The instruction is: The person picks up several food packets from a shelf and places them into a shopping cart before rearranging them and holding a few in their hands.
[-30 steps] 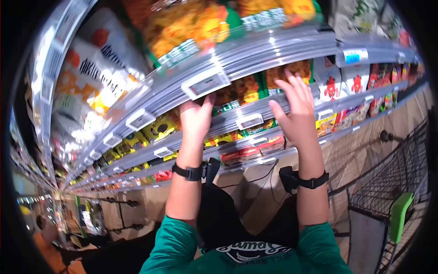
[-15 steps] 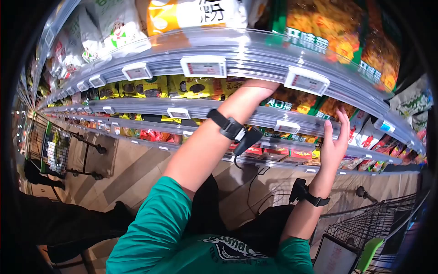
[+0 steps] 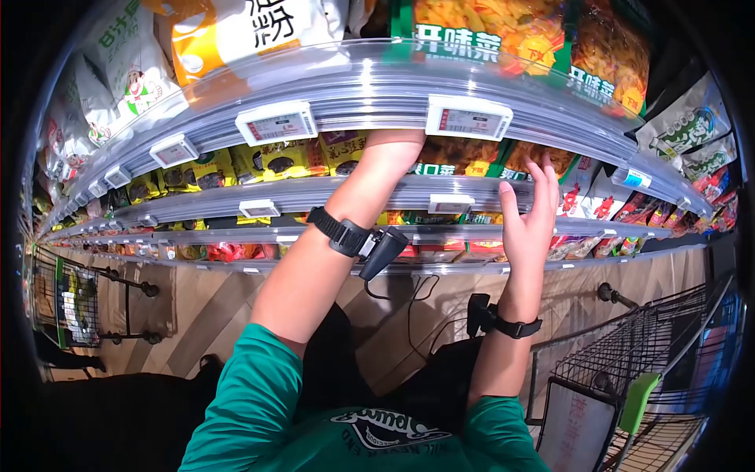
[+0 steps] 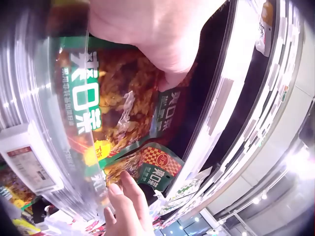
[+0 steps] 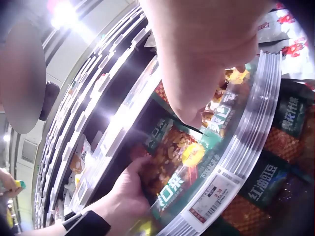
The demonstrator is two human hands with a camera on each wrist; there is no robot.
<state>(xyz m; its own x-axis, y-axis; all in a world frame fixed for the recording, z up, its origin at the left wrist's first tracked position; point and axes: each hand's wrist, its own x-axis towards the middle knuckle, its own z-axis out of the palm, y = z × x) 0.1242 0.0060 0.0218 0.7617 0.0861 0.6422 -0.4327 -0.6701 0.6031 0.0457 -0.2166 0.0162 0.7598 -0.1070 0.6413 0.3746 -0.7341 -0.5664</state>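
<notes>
Green-edged packets of orange-brown food stand in the shelf row below the top ledge. In the head view, my left hand [image 3: 391, 153] reaches beneath that ledge, its fingers hidden. The left wrist view has its thumb side [image 4: 152, 39] against the upper edge of a packet [image 4: 123, 98]; the right wrist view shows this hand [image 5: 125, 191] beside the packet's back edge, its grip unclear. My right hand [image 3: 533, 224] is at the neighbouring packet [image 3: 515, 161], thumb apart, fingers slightly bent. Its fingertips reach that packet in the left wrist view, and it holds nothing visible.
Price labels [image 3: 469, 118] line the clear shelf ledge [image 3: 370, 86]. Larger packets [image 3: 487, 31] stand above, and yellow packets [image 3: 283, 160] are at the left. A wire cart [image 3: 629, 354] stands at the lower right, another cart [image 3: 75, 299] at the far left.
The view has turned and shifted. My left hand has gone from the ledge's front to under it, farther into the shelf. My right hand stays at the packets, its fingers a little more bent.
</notes>
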